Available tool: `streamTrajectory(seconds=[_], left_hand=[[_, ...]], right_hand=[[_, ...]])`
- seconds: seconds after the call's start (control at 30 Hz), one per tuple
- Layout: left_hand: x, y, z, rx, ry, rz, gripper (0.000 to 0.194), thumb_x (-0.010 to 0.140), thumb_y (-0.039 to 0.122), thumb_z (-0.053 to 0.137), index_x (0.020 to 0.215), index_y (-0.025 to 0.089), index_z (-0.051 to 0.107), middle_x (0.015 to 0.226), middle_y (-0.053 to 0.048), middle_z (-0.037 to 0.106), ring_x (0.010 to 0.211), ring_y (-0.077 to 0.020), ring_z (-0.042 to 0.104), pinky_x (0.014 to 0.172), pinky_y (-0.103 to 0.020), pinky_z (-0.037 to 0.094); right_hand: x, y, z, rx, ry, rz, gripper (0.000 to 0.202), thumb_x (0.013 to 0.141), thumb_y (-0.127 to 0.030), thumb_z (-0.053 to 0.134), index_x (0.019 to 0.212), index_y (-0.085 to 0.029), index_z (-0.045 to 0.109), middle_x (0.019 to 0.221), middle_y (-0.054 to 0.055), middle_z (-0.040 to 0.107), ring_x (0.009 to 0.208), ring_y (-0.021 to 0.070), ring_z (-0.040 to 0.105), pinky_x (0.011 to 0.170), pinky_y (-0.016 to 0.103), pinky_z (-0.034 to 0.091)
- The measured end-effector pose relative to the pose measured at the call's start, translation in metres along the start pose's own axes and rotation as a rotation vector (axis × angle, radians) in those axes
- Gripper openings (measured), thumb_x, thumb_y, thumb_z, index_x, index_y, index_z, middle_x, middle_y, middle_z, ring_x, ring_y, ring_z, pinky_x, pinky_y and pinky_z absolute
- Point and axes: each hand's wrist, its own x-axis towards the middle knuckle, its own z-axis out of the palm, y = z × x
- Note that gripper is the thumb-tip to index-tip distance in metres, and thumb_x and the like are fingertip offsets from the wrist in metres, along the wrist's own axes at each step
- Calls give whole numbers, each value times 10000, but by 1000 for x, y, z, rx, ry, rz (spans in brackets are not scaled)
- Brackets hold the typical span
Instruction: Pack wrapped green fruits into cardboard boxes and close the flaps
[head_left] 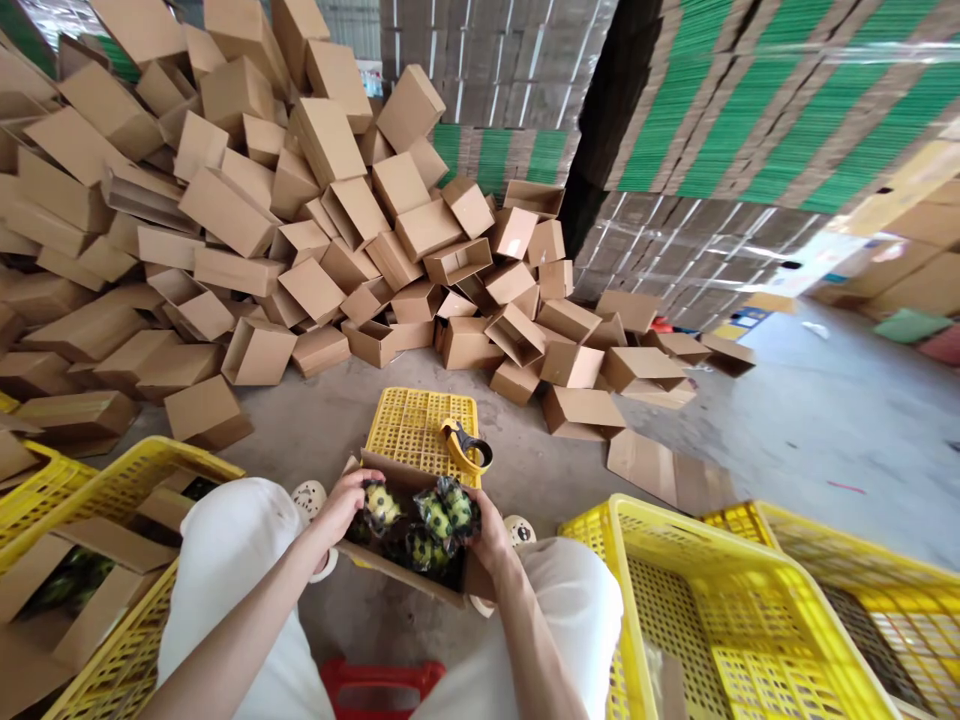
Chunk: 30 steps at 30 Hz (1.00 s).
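An open cardboard box (405,575) sits between my knees, with several dark-spotted green and yellow balls in clear bags inside. At its left end, my left hand (346,508) has its fingers curled around a pale yellow bagged ball (382,507). My right hand (491,535) is at the right end, its fingers against green bagged balls (445,512) that sit higher than the others; its fingertips are partly hidden. Just beyond the box, a black and yellow tape dispenser (469,448) lies on an upturned yellow crate (409,420).
A large heap of cardboard boxes (315,290) fills the floor ahead. Yellow crates stand on both sides: one at the left (142,470) holds boxes, another (720,600) is at the right. A red stool (382,675) is below me. Flattened cardboard stacks (750,100) rise behind.
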Motion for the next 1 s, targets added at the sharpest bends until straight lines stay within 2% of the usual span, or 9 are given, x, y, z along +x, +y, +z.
streamTrajectory(seconds=[0.13,0.2,0.27,0.37,0.53,0.67,0.8,0.9,1.0], left_hand=[[-6,16,18,263,-5,113,459,735,223,587,1155,219,772,1317,-71,740,1331,-295,607,1125,-419,479],[-11,22,38,205,-57,21,387,806,351,693,1156,200,764,1262,-110,759,1259,-300,661,1058,-398,529],[-18,25,59,89,-167,-146,552,798,415,776,1305,213,694,1283,-127,744,1189,-297,697,925,-385,591],[-26,24,77,-98,-247,-257,606,754,325,818,1325,199,661,1281,-139,731,1161,-281,704,889,-364,603],[-24,26,53,-128,-238,-214,606,736,205,735,1337,221,657,1303,-119,718,1120,-256,712,876,-341,597],[-16,28,21,228,-48,33,541,713,136,649,1240,224,732,1297,-85,731,1242,-273,658,1088,-415,513],[-20,26,28,422,63,203,407,777,236,709,1180,240,768,1399,-97,679,1394,-305,551,1236,-465,365],[-31,21,58,157,-96,-54,535,856,480,731,1334,244,684,1425,-140,666,1279,-312,652,1030,-426,553],[-37,14,81,-108,-170,-262,750,817,523,784,1488,300,532,1431,-137,662,1175,-293,710,816,-361,607]], right_hand=[[0,0,1,-13,-16,7,304,779,-438,728,936,-177,728,762,15,758,574,154,670,421,237,529],[-3,-2,2,-29,-28,3,313,781,-433,727,961,-178,736,797,26,770,603,164,683,432,243,540],[-7,-3,3,-42,-48,5,317,777,-416,731,989,-181,741,834,34,783,638,172,698,443,239,542],[-12,-6,4,-33,-88,42,294,772,-395,746,976,-183,739,839,46,792,656,181,707,465,241,549],[-16,-9,3,43,-119,88,293,756,-376,785,977,-193,726,889,54,799,768,208,748,589,287,623],[-16,-9,4,34,-203,107,348,796,-396,785,1069,-191,717,1034,91,805,897,257,783,656,345,655],[-14,-7,6,-12,-259,79,339,883,-470,743,1095,-206,732,1035,92,813,892,246,785,664,325,643],[-13,-8,7,-59,-329,75,412,947,-576,656,1057,-195,764,1044,106,821,936,225,775,747,308,624],[-14,-11,7,-79,-423,82,557,963,-675,570,1124,-182,773,1188,133,797,1097,222,751,880,302,589]])
